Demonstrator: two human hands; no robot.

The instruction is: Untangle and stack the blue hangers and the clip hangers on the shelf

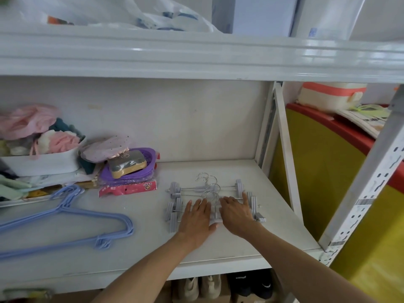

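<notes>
Shelf (140,243): clip hangers (207,193) crosswise, hooks rearward

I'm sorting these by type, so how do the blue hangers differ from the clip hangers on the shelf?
The blue hangers are large, all-plastic triangular frames; the clip hangers are smaller straight metal bars with grey clips at the ends and shiny metal hooks. The blue hangers lie nested at the left, untouched; the clip hangers lie overlapping to their right, under the left hand and right hand, both laid flat on them. Both groups lie flat on the same white shelf.
</notes>
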